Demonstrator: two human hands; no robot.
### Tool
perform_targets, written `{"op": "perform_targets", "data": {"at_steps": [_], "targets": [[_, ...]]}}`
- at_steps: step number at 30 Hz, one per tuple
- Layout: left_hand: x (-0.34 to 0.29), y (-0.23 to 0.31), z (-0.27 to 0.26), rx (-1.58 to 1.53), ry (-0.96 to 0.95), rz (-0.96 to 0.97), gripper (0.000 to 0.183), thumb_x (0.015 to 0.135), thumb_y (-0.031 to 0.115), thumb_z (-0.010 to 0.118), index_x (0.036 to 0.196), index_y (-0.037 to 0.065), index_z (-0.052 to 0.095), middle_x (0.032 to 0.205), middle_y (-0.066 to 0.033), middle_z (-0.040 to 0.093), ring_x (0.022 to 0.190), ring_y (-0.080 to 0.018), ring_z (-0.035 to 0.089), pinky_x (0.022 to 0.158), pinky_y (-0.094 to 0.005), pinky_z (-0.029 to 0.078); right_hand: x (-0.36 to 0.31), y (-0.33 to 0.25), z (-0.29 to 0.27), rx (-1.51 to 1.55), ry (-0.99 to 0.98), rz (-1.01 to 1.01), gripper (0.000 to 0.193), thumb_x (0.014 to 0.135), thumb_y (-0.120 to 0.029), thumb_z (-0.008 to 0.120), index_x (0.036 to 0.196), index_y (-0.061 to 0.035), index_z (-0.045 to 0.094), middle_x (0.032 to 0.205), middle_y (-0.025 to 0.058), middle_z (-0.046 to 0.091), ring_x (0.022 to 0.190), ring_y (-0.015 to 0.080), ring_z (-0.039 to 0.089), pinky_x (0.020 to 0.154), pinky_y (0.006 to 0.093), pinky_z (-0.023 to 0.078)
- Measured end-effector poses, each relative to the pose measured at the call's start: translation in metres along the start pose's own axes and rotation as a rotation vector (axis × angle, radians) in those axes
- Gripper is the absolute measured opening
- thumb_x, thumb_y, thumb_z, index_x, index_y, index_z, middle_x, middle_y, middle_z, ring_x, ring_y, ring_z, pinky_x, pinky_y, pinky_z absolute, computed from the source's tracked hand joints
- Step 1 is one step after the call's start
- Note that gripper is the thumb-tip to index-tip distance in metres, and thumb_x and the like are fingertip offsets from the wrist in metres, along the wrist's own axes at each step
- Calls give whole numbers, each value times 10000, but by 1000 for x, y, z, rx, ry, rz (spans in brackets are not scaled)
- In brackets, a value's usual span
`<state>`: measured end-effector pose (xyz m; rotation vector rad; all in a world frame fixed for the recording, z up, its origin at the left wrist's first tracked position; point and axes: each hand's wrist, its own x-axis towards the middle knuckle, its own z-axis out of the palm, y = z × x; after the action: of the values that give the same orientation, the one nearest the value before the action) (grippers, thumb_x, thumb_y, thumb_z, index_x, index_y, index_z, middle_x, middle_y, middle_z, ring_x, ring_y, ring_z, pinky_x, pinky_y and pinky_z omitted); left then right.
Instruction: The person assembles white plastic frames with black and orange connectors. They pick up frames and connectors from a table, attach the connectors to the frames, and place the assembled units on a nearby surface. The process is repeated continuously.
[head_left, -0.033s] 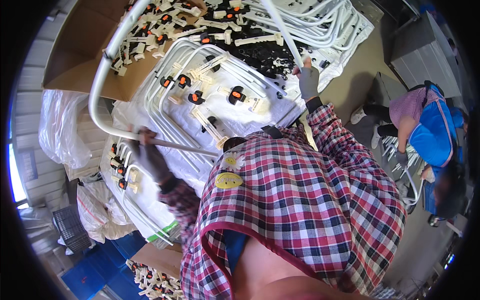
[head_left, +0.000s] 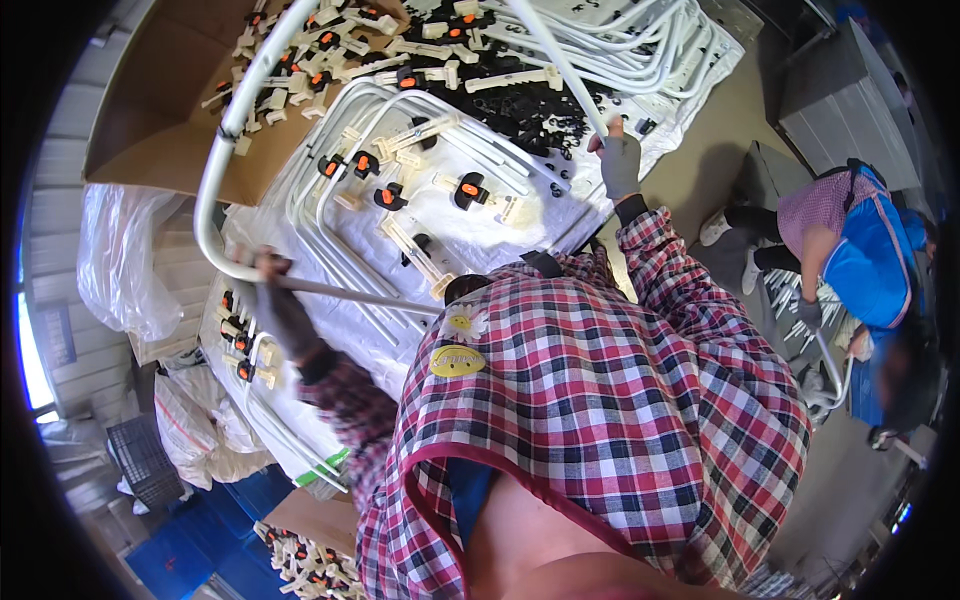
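A bent white metal tube (head_left: 209,185) sweeps from the top edge down the left, then turns back toward my body. My left hand (head_left: 280,300), in a grey fingerless glove and blurred, is closed around its lower stretch. My right hand (head_left: 620,165), gloved alike, grips the lower end of a straight white tube (head_left: 563,70). Whether both tubes join is hidden beyond the top edge. Below them, several bent white tubes (head_left: 335,235) lie stacked on the plastic-covered table (head_left: 535,220). Among these are cream plastic clamps with black-and-orange knobs (head_left: 471,190).
An open cardboard box (head_left: 150,130) of cream clamps stands at the upper left. Small black parts (head_left: 525,115) are heaped beside it, with more white tubes (head_left: 650,55) at the far right. A co-worker in blue (head_left: 868,265) bends over tubes at right. Clear plastic (head_left: 130,260) hangs left.
The bent tube's left curve has shifted slightly to the right. My left hand has moved a little left; my right hand stays nearly still. The co-worker's tube has moved.
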<state>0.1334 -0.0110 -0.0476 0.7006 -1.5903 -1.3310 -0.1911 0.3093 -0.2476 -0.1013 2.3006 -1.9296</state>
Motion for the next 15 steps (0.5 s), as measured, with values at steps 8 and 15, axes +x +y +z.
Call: {"op": "perform_targets", "data": {"at_steps": [8,15], "targets": [[81,22,64,950,-650,328,333,971,142,529,1275,9,515,894,-207,603,753,-307,565,667,-400,451,-3,1,-12,-298,-134,-50,641,984,-537,446,655,-54,711,546,109,570,593,273,598,621,392,448],[89,-40,-31,902,-499,-35,413,986,176,545,1373,39,507,704,-25,516,595,-96,438,550,-269,371,70,73,-80,-837,264,-92,437,812,-230,717,1230,-152,620,1223,85,616,1077,335,612,898,414,524]]}}
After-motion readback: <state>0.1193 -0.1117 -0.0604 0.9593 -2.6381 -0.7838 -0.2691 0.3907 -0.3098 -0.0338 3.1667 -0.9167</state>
